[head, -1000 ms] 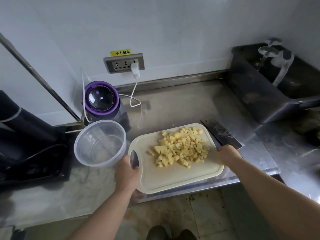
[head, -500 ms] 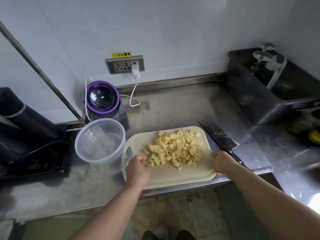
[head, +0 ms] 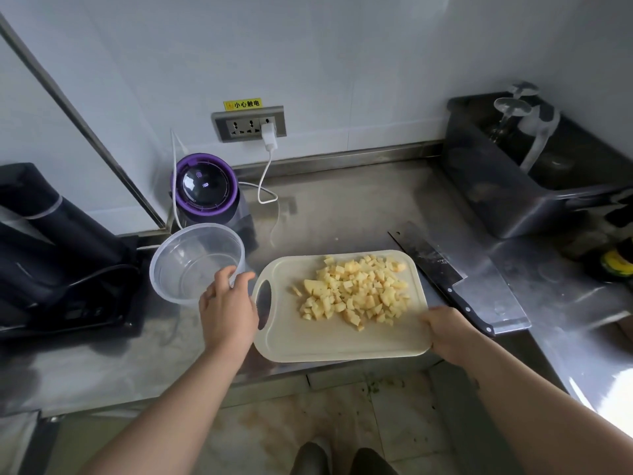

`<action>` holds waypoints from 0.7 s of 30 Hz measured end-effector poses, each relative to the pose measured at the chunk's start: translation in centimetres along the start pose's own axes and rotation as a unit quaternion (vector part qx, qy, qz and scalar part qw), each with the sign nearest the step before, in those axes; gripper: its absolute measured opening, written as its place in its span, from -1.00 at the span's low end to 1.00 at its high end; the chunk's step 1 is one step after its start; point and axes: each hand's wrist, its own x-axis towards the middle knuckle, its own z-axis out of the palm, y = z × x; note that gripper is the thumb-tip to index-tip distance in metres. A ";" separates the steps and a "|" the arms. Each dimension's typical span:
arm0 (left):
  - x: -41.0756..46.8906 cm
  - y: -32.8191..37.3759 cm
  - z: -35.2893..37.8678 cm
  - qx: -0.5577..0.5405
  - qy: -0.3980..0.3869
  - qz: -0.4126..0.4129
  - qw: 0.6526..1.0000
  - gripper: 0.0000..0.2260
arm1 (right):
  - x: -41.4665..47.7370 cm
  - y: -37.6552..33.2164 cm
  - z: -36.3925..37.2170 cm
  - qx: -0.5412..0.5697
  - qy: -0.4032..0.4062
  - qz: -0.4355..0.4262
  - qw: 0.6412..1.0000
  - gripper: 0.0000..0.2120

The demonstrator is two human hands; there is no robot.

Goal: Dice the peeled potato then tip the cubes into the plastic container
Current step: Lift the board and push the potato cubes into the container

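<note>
The steel tabletop [head: 342, 214] carries everything, and its front edge is your first risk. The cutting board [head: 325, 341] sits right at that edge, and whether its near side is lifted cannot be told. If you tilt it toward yourself, the load goes onto the floor [head: 274, 426].

The clear plastic container [head: 198, 228] stands empty, just left of the board's handle end. It is light, so a board corner knocking its rim could shove or topple it. Its mouth is also narrower than the board, so a fast tip would likely send pieces past both sides.

The knife [head: 424, 255] lies just right of the board, its blade angled away from you. Swinging that end up carelessly could catch its handle.

Your left hand [head: 227, 306] has its fingers curled over the container's near rim and seems to grip it. Your right hand [head: 445, 332] holds the board's near right corner, thumb on top. A one-handed hold on a loaded board may twist.

The potato cubes [head: 356, 289] are heaped loosely on the board's far half and will probably slide all at once.
</note>
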 end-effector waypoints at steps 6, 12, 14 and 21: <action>0.4 0.4 -0.5 0.007 -0.019 -0.010 1.000 -0.55 | -1.4 0.0 0.3 0.117 -0.059 -0.015 0.991 -0.81; -0.3 0.3 -0.8 -0.005 -0.036 0.007 0.999 -0.50 | -2.4 0.4 -0.2 0.164 -0.058 -0.075 0.982 -0.80; -0.4 0.5 -0.9 -0.013 -0.040 0.011 0.999 -0.50 | -2.8 0.5 -0.8 0.187 -0.048 -0.085 0.978 -0.80; -1.1 1.8 -0.6 -0.040 -0.056 0.018 0.997 -0.48 | -4.2 -0.4 -3.3 0.260 0.001 -0.125 0.957 -0.87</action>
